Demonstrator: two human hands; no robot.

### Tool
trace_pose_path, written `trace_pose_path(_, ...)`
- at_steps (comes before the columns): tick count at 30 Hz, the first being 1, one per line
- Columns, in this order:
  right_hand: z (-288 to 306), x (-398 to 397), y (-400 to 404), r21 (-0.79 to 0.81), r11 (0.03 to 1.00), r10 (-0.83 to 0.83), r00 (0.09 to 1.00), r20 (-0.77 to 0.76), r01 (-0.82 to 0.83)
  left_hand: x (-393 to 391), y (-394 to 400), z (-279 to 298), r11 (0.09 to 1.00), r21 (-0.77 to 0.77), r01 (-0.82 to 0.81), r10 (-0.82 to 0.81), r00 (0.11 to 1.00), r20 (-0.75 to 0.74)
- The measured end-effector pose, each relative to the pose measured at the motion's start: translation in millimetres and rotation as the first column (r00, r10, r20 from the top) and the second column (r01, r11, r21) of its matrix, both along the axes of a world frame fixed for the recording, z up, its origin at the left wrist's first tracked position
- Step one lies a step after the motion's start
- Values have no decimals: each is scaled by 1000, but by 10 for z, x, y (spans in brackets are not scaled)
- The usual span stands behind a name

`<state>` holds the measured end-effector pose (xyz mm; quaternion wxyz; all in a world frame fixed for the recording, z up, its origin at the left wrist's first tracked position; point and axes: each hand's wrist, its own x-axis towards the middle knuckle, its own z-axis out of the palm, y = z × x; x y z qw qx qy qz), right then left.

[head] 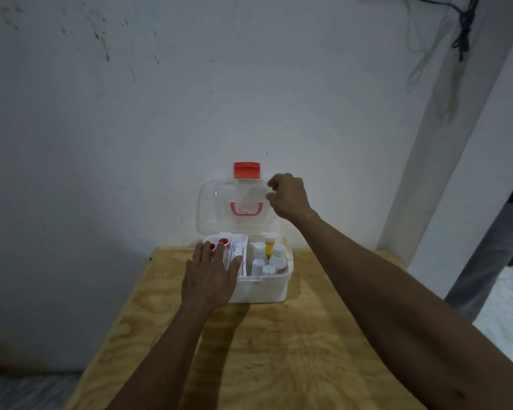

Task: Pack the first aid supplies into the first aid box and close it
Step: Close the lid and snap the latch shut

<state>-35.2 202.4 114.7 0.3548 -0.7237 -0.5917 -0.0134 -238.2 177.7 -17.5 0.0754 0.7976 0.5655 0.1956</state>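
With the supplies (267,257) packed, the right hand (289,196), fingers curled at the clear lid (216,208)'s edge, needed to swing it down gently while the left hand (211,276), fingers spread flat, steadied the box (264,290).

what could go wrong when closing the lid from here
1. The left hand lies flat over the box's left compartment; the clear lid could come down on its fingers.
2. The yellow bottle and white bottles stand near rim height and might stop the red latch from closing.
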Motion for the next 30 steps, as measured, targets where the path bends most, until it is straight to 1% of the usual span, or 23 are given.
trace_pose_path(2, 106, -21, 96, 58, 998, -14, 1000, -14, 14, 1, 0, 0, 1000, 0, -1, 1, 1000, -8)
trace_pose_path(5, 237, -68, 248, 79, 997, 3, 997, -73, 3, 11, -8, 6, 1000, -8, -4, 4, 1000, -8)
trace_pose_path(9, 285, -122, 434, 65, 997, -16, 985, -170, 28, 3, -5, -1, 1000, -10, 0, 0, 1000, 8)
trace_pose_path(13, 249, -169, 516, 56, 996, -55, 980, -191, 67, 2, 2, -5, 1000, -9, 2, -2, 1000, 13)
trace_pose_path(16, 235, -163, 532, 59, 996, -49, 973, -226, 64, 3, -5, -2, 1000, -18, 3, -2, 1000, 24)
trace_pose_path(19, 236, -114, 496, 82, 997, 28, 968, -249, -8, 6, 0, -14, 1000, 11, -2, 1, 999, 52)
trace_pose_path(21, 237, -86, 408, 91, 994, 82, 970, -228, -62, 10, 8, -32, 999, 26, -17, 15, 996, 83)
trace_pose_path(24, 245, -74, 202, 103, 987, 147, 964, -223, -126, 14, -13, -42, 999, 35, -21, 15, 986, 166)
trace_pose_path(28, 187, -140, -149, 107, 973, 224, 949, -221, -204, 1, -52, -32, 995, 95, 3, -28, 966, 259)
trace_pose_path(30, 102, -191, -352, 127, 962, 268, 934, -235, -244, -3, -77, -23, 991, 135, 6, -52, 941, 335)
